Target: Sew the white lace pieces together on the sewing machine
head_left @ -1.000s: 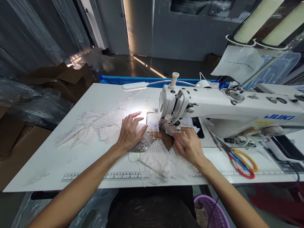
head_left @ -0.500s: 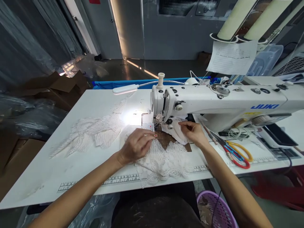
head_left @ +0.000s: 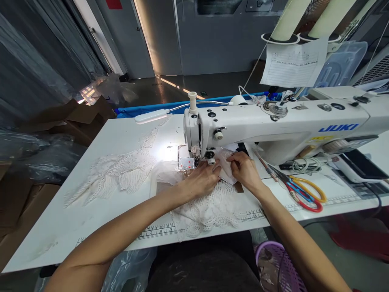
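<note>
A white JUKI sewing machine (head_left: 273, 125) stands on a white table (head_left: 75, 211). White lace fabric (head_left: 209, 209) lies bunched in front of the needle area (head_left: 196, 156). My left hand (head_left: 202, 180) rests on the lace just below the presser foot, fingers curled and pressed down on it. My right hand (head_left: 244, 170) pinches a white lace piece (head_left: 226, 162) right of the needle. The two hands almost touch.
More white lace (head_left: 115, 172) lies spread at the table's left. Scissors with red, blue and yellow handles (head_left: 299, 190) lie to the right beside coiled cable. A gooseneck lamp (head_left: 152, 116) lights the needle plate. A purple basket (head_left: 275, 263) sits below; cardboard boxes (head_left: 79, 117) stand left.
My left hand slid from the lace left of the needle plate rightward to under the presser foot. My right hand lifted its lace piece toward the needle. The view shifted right.
</note>
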Motion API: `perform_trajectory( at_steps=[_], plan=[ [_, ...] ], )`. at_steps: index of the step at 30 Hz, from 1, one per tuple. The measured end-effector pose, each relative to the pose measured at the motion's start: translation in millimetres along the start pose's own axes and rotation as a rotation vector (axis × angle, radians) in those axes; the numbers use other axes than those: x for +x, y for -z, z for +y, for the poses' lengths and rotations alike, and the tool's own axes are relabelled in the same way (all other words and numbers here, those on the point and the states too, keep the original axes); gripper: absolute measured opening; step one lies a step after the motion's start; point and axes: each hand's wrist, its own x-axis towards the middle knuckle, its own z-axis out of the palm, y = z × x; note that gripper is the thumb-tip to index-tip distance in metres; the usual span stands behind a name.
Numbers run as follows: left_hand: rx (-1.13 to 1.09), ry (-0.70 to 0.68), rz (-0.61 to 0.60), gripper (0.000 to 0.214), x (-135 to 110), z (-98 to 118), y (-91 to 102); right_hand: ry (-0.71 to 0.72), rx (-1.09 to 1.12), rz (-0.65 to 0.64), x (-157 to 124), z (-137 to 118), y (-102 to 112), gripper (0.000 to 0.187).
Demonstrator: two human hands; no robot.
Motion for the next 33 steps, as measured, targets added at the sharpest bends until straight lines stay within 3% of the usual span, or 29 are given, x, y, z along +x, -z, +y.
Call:
perform_trajectory(
  at_steps=[5,10,13,17,24,33],
  plan=[
    [0.011,0.015,-0.007,0.033,-16.7,-9.7,-2.3,0.055,-0.114,-0.005,-0.8,-2.2,-1.8,0.029],
    [-0.018,0.011,0.022,0.035,-17.2,-8.7,-1.8,0.219,-0.223,0.011,-2.2,-26.8,1.0,0.023],
    [-0.032,0.002,0.043,0.033,-17.8,-6.2,3.0,0.300,-0.150,-0.075,-0.7,-37.3,-2.0,0.022],
    [-0.050,0.015,0.089,0.033,-31.9,-3.8,15.0,0.252,-0.070,-0.227,2.9,-30.4,-8.0,0.021],
    [-0.063,0.023,0.160,0.023,-65.4,-4.2,28.3,0.123,-0.007,-0.265,4.5,-8.9,-13.9,0.015],
    [-0.105,0.013,0.176,0.020,-65.2,-2.4,26.4,-0.074,0.230,-0.310,9.8,-5.3,3.6,0.024]
  ],
)
